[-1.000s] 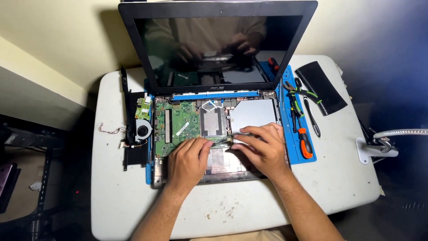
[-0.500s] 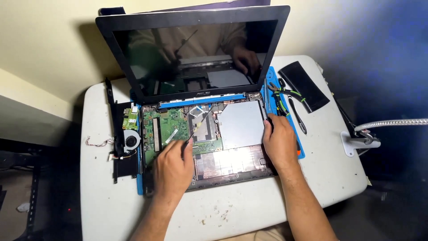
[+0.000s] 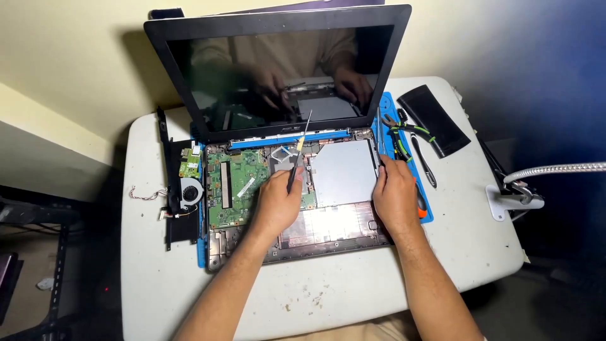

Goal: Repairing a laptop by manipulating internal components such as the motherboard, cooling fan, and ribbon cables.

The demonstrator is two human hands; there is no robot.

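left hand [image 3: 276,205]: mine, fingers wrapped around a thin screwdriver with a dark handle and a long silver shaft [image 3: 298,155], hand sitting over the middle of the open laptop base

screwdriver: tilted, handle low in my grip, shaft running up and a bit right toward the hinge strip, with its tip up by the bottom edge of the screen

right hand [image 3: 396,194]: also mine, resting flat-ish on the right edge of the base, fingers curled loosely over the rim next to the grey metal drive cover [image 3: 343,172]. It's not gripping anything I can make out

laptop: black laptop with the keyboard deck off [image 3: 278,246], guts showing, on a white tabletop [image 3: 353,287]. Its dark glossy screen [image 3: 278,76] stands upright at the back and reflects both my hands

board: green circuit board [image 3: 237,183] on the left half of the base, just left of my left hand

mat: blue work mat [image 3: 424,205] under the laptop, poking out on both sides

loose bits left: small round fan [image 3: 189,189] and a little green board beside a black plastic strip [image 3: 165,164]

right side: green-handled pliers [image 3: 404,129] on the mat, flat black rectangular case [image 3: 435,120] beyond them, well away from my hand
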